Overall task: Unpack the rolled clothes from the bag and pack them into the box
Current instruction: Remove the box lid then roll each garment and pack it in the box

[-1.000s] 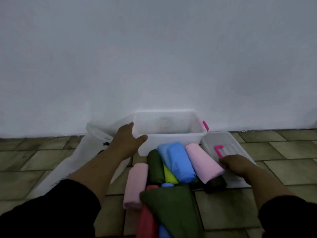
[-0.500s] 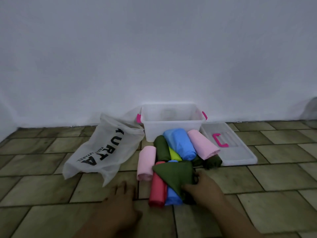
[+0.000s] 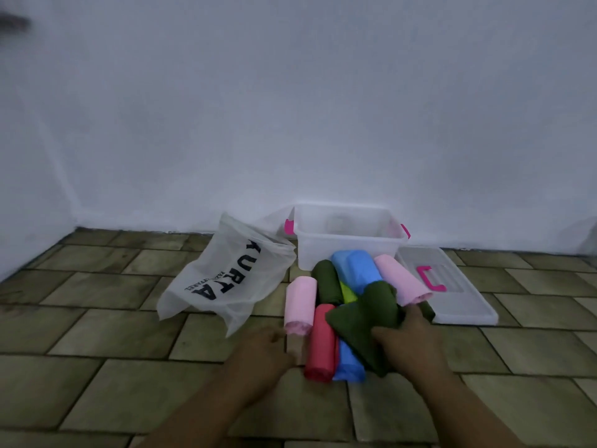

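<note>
Our right hand (image 3: 407, 339) curls its fingers around the loose dark green cloth (image 3: 365, 321) atop the pile of coloured rolled clothes (image 3: 355, 273) on the tiled floor (image 3: 129, 318), at 6 o'clock from the clear plastic box (image 3: 349, 250). Our blurred left hand (image 3: 260, 349), fingers loosely extended, holds nothing, 9 o'clock of the red roll (image 3: 321, 342).

A floor (image 3: 97, 376) of greenish-brown tiles, laid like bricks, is seen below a plain white wall (image 3: 290, 108). A clear plastic lid (image 3: 462, 305) is laid flat on the tiles near the wall, and a pink handle (image 3: 425, 279) is fixed on it. A dark blurred spot (image 3: 13, 21) is seen in the upper left corner.
</note>
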Demonstrator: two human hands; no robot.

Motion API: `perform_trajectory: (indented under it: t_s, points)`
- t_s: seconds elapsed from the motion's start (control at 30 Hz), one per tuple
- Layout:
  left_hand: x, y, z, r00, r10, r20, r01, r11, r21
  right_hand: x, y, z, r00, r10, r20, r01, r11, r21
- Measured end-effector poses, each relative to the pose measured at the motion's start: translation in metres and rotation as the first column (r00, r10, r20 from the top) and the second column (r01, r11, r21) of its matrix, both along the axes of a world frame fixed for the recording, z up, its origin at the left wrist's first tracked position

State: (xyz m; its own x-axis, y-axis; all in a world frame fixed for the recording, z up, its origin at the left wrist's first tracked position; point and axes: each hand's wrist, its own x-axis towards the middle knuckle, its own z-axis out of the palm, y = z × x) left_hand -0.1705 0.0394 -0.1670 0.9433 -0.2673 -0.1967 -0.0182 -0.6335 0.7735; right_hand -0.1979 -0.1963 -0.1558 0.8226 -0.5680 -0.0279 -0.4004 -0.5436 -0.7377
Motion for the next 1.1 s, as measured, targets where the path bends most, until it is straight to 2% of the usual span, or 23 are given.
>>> perform_trajectory:
  t_s: [0.03,0.07,0.1,0.17,0.23,0.27,0.3,0.33,0.37,0.4,0.43,0.47,0.53,0.6,0.67,0.8,1.0,1.1]
  points:
    - [-0.004,-0.002,0.007,0.976,0.036,-0.214,-0.089,0.966,-0.243,-0.001,0.017,0.003,0.998,0.057,0.038,-0.051,0.986,-0.158]
    - [-0.007,-0.004,0.013,0.902,-0.027,-0.432,-0.179,0.885,-0.430,-0.002,0.036,0.004,0.991,0.124,0.056,-0.100,0.945,-0.311]
    - [-0.009,-0.005,0.017,0.820,-0.118,-0.560,-0.250,0.807,-0.535,-0.004,0.056,0.003,0.978,0.197,0.069,-0.146,0.881,-0.450]
    - [-0.004,-0.002,0.022,0.747,-0.167,-0.644,-0.383,0.683,-0.622,-0.007,0.094,-0.004,0.925,0.373,0.078,-0.238,0.725,-0.646]
    - [0.004,0.009,0.029,0.726,-0.061,-0.685,-0.547,0.552,-0.629,-0.012,0.120,-0.013,0.853,0.517,0.075,-0.324,0.637,-0.700]
    - [0.009,0.017,0.029,0.737,0.033,-0.675,-0.585,0.530,-0.614,-0.015,0.130,-0.019,0.827,0.559,0.056,-0.363,0.608,-0.706]
    - [0.015,0.026,0.026,0.760,0.158,-0.630,-0.596,0.556,-0.579,-0.017,0.136,-0.025,0.814,0.580,0.018,-0.389,0.568,-0.725]
    - [0.019,0.034,0.020,0.789,0.304,-0.533,-0.588,0.623,-0.516,-0.017,0.140,-0.033,0.802,0.597,-0.029,-0.424,0.534,-0.731]
    - [0.021,0.041,0.015,0.837,0.420,-0.351,-0.542,0.727,-0.421,-0.016,0.142,-0.040,0.784,0.615,-0.078,-0.469,0.505,-0.724]
    - [0.020,0.048,0.010,0.899,0.423,-0.111,-0.436,0.848,-0.300,-0.015,0.142,-0.046,0.761,0.633,-0.140,-0.527,0.479,-0.702]
    - [0.017,0.053,0.007,0.946,0.309,0.094,-0.292,0.943,-0.162,-0.014,0.141,-0.050,0.742,0.648,-0.175,-0.564,0.460,-0.686]
    - [0.014,0.056,0.003,0.969,0.132,0.208,-0.128,0.991,-0.033,-0.013,0.137,-0.052,0.730,0.656,-0.191,-0.582,0.451,-0.677]
    - [0.006,0.056,-0.006,0.961,-0.174,0.215,0.142,0.977,0.159,-0.011,0.126,-0.049,0.719,0.665,-0.201,-0.626,0.495,-0.602]
    - [0.000,0.052,-0.017,0.912,-0.332,0.242,0.247,0.914,0.323,-0.008,0.109,-0.044,0.765,0.631,-0.131,-0.578,0.581,-0.572]
    - [0.000,0.048,-0.023,0.885,-0.357,0.298,0.216,0.883,0.417,-0.003,0.087,-0.040,0.806,0.573,-0.149,-0.534,0.593,-0.603]
    - [0.000,0.041,-0.030,0.875,-0.387,0.290,0.222,0.855,0.469,0.001,0.050,-0.038,0.764,0.548,-0.340,-0.635,0.549,-0.543]
    - [-0.011,0.026,-0.042,0.885,-0.317,0.342,0.135,0.877,0.462,-0.010,0.008,-0.031,0.743,0.560,-0.367,-0.663,0.535,-0.524]
    - [-0.011,0.019,-0.043,0.887,-0.318,0.335,0.143,0.879,0.456,-0.011,0.014,-0.024,0.772,0.534,-0.345,-0.626,0.541,-0.562]
